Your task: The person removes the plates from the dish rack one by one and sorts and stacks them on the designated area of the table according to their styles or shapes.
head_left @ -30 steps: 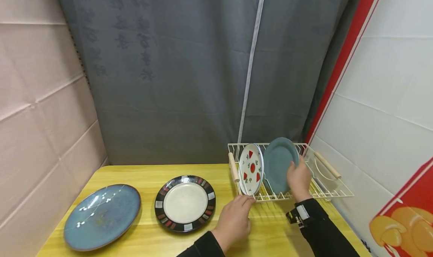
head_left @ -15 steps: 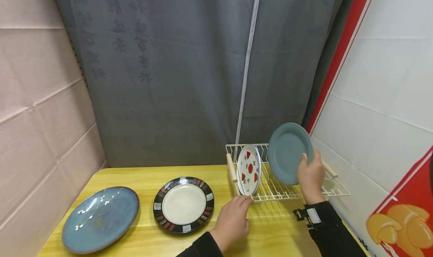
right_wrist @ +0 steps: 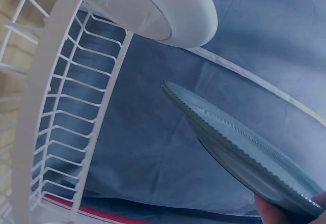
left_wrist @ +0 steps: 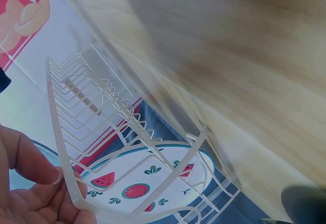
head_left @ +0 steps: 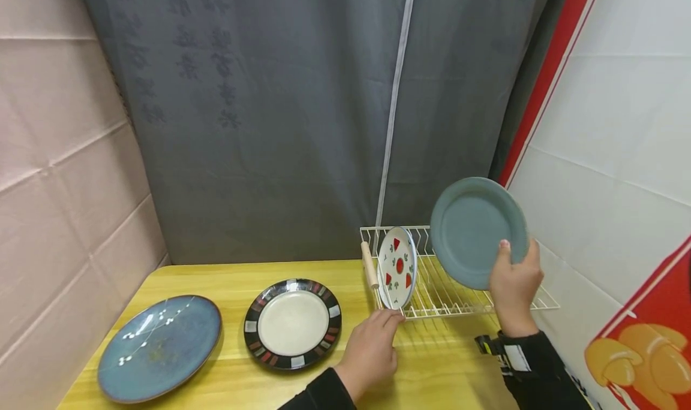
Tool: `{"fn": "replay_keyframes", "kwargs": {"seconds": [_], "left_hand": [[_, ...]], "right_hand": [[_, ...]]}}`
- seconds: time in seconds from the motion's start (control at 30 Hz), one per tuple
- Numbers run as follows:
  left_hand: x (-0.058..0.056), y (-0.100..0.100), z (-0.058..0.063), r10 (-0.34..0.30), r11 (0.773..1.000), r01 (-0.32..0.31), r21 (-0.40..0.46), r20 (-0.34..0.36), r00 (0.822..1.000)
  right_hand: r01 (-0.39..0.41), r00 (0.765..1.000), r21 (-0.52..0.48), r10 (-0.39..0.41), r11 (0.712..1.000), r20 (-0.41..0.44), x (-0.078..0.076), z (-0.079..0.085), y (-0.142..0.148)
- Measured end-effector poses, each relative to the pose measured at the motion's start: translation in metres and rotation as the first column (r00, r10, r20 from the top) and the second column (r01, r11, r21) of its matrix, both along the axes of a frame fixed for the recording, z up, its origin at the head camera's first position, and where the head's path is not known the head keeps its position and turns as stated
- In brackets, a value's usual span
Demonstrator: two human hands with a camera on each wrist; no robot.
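**Teal plate up on a one-handed edge grip; slip + knock risk at the rack**

Head view: your R hand grips the teal plate by its rim at approx. 4 o'clock, thumb on the front face. Plate's above the wire rack, w/ the fruit-print plate upright in the rack's L end, at abt 8 o'clock from it. Your L hand pinches the rack's near corner, approx. 8 o'clock on the rack. Dark-rimmed plate lies flat on the worktop, w/ the blue plate at its 9 o'clock. Main risk IMO: all the wt hangs off one edge, so a loose thumb could let the plate pivot & drop, prob. onto the wires.

L wrist view: thumb + fingers are round the rack's front rail at the corner, lower L of view, approx. 8 o'clock; fruit-print plate's right beside, btwn the wires. If you tug or twist that rail, rack may skid or tip & the plate could rattle or roll. Letting go might cost you steadiness too.

R wrist view: teal plate's edge-on at 4 o'clock, clear gap to the rack (9 o'clock) & fruit-print plate (12 o'clock). Fingers mostly cut off by the frame, so can't judge grip depth here. Swing it twd 11 & rims could clash, maybe chip.
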State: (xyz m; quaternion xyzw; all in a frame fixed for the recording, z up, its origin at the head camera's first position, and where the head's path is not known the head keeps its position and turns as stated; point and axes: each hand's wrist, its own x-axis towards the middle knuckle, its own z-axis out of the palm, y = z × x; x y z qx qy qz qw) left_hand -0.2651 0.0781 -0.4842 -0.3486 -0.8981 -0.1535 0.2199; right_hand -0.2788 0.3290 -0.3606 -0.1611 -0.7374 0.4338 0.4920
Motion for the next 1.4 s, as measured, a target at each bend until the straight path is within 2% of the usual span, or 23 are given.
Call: {"fn": "replay_keyframes", "kwargs": {"seconds": [0.3, 0.43, 0.67, 0.83, 0.9, 0.97, 1.03, 1.07, 1.13, 1.23, 1.27, 1.33, 1.4], "left_hand": [[0.001, -0.001, 0.002, -0.005, 1.0, 0.005, -0.008, 0.015, 1.0], [0.001, -0.003, 0.006, -0.011, 1.0, 0.011, 0.005, 0.035, 0.999], [0.002, -0.007, 0.009, -0.052, 0.998, 0.049, 0.037, 0.074, 0.996], [0.002, -0.007, 0.01, -0.051, 0.993, 0.041, 0.106, 0.093, 0.994], [0.002, -0.006, 0.01, -0.052, 0.988, 0.031, 0.154, 0.134, 0.99], [0.001, -0.005, 0.012, -0.069, 0.972, 0.019, 0.233, 0.205, 0.976], [0.0, -0.005, 0.015, -0.106, 0.939, -0.004, 0.345, 0.298, 0.949], [-0.001, -0.006, 0.017, -0.138, 0.912, -0.017, 0.411, 0.345, 0.928], [-0.004, -0.008, 0.022, -0.216, 0.843, -0.038, 0.537, 0.403, 0.889], [-0.01, -0.01, 0.028, -0.335, 0.722, -0.07, 0.688, 0.436, 0.835], [-0.011, -0.011, 0.029, -0.36, 0.692, -0.082, 0.717, 0.441, 0.822], [-0.014, -0.011, 0.029, -0.392, 0.642, -0.106, 0.759, 0.445, 0.805], [-0.015, -0.011, 0.029, -0.417, 0.607, -0.136, 0.783, 0.46, 0.784]], "right_hand": [[0.026, 0.998, -0.024, -0.027, 0.999, -0.062, 0.023, 0.005, -0.006], [0.004, 0.996, -0.027, -0.007, 1.0, -0.09, 0.03, 0.003, -0.008], [-0.022, 0.995, -0.116, 0.011, 0.993, -0.1, 0.04, -0.005, -0.007], [-0.105, 0.991, -0.198, 0.087, 0.975, -0.101, 0.044, -0.019, -0.011], [-0.155, 0.984, -0.232, 0.128, 0.96, -0.127, 0.045, -0.024, -0.013], [-0.206, 0.973, -0.262, 0.169, 0.943, -0.156, 0.046, -0.029, -0.016], [-0.237, 0.966, -0.286, 0.194, 0.928, -0.172, 0.046, -0.033, -0.019], [-0.25, 0.963, -0.296, 0.204, 0.922, -0.179, 0.047, -0.035, -0.02], [-0.268, 0.959, -0.319, 0.219, 0.909, -0.181, 0.048, -0.037, -0.024], [-0.303, 0.948, -0.35, 0.244, 0.886, -0.204, 0.05, -0.042, -0.03], [-0.318, 0.943, -0.355, 0.256, 0.879, -0.212, 0.051, -0.044, -0.032], [-0.362, 0.925, -0.378, 0.28, 0.852, -0.256, 0.051, -0.047, -0.037], [-0.398, 0.909, -0.401, 0.295, 0.825, -0.293, 0.051, -0.05, -0.042]]}}
